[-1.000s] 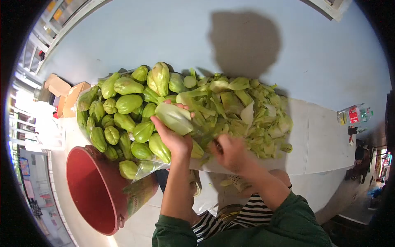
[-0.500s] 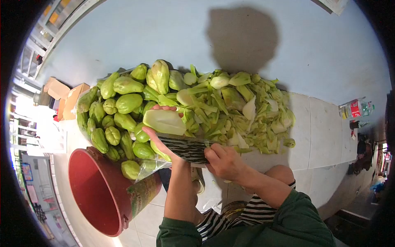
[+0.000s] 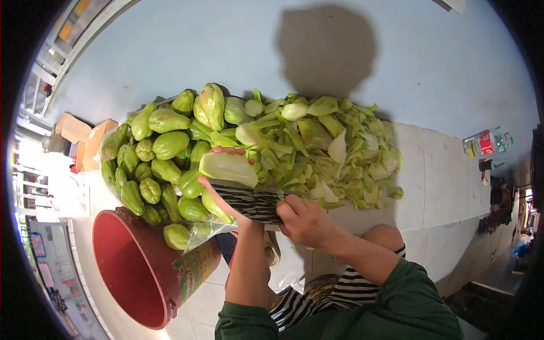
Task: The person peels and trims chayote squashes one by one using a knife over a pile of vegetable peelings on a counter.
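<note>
A pale, peeled chayote (image 3: pixel 228 169) lies in my left hand (image 3: pixel 218 192), whose fingers curl round its far side. My right hand (image 3: pixel 306 220) is closed at the right end of a broad, dark-patterned blade (image 3: pixel 252 203); the handle is hidden in the fist. The blade lies just below the chayote, across my left palm; whether its edge touches the chayote I cannot tell. Green chayotes (image 3: pixel 170 145) are heaped on the left, and a pile of green peelings (image 3: pixel 340 153) spreads to the right of my left hand.
A red bucket (image 3: pixel 127 266) lies tipped at the lower left, near a clear plastic sheet (image 3: pixel 207 231). Open cardboard boxes (image 3: pixel 93 141) are at the far left. A plastic bottle (image 3: pixel 488 143) lies at the right by the blue wall (image 3: pixel 198 45).
My right hand has come from above the edge of the peelings to beside my left hand, bringing the blade into clear view. The chayote has turned and shifted slightly left.
</note>
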Action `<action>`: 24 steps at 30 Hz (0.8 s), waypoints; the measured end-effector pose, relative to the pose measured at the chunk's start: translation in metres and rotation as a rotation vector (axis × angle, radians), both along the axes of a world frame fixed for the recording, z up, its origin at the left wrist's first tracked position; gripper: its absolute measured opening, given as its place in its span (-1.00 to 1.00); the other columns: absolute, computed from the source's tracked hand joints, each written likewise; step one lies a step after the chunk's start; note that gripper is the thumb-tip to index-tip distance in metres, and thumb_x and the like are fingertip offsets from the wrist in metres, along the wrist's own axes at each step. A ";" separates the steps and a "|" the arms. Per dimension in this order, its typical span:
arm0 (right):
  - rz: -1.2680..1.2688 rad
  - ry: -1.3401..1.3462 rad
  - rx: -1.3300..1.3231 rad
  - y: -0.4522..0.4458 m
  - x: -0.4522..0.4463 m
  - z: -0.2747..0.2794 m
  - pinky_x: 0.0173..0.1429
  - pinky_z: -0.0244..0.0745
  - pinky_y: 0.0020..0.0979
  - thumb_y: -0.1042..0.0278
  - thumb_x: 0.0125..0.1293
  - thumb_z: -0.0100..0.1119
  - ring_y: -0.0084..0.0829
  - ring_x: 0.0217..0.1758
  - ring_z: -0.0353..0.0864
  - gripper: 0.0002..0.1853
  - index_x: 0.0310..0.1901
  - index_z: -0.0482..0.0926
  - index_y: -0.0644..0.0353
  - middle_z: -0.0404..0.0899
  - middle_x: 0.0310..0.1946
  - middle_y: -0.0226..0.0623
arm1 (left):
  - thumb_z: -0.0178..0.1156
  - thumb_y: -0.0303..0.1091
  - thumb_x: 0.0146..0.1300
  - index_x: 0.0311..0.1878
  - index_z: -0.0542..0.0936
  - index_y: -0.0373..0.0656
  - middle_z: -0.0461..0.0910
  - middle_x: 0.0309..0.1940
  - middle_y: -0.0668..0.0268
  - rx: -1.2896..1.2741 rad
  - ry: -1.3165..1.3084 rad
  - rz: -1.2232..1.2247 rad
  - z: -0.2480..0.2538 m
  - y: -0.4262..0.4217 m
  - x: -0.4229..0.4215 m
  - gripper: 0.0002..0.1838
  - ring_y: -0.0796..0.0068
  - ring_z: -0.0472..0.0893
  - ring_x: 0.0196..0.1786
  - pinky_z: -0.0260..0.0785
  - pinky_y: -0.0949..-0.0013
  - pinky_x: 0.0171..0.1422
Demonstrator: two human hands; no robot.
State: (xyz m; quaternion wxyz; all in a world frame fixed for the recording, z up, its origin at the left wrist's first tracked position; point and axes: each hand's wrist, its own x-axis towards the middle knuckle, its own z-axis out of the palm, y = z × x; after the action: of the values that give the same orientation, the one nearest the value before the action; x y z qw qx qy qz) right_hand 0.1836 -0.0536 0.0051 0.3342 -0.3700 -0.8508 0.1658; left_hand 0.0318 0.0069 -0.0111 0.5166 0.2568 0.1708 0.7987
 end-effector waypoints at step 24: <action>-0.079 0.038 -0.101 0.004 -0.003 0.016 -0.34 0.51 -0.14 0.43 0.15 0.12 -0.05 -0.39 0.56 -0.83 -0.26 0.35 0.20 0.40 -0.38 -0.11 | -0.05 0.00 0.40 0.24 0.35 -0.16 0.42 0.05 0.18 0.039 -0.214 -0.152 -0.011 0.002 0.022 -0.49 0.16 0.41 0.13 0.44 0.06 0.05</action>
State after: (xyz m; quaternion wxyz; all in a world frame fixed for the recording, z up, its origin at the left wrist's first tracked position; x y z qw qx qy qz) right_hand 0.1804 -0.0495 0.0215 0.3373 -0.4166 -0.8196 0.2023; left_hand 0.0536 0.0090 -0.0219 0.5858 0.1922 0.0792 0.7833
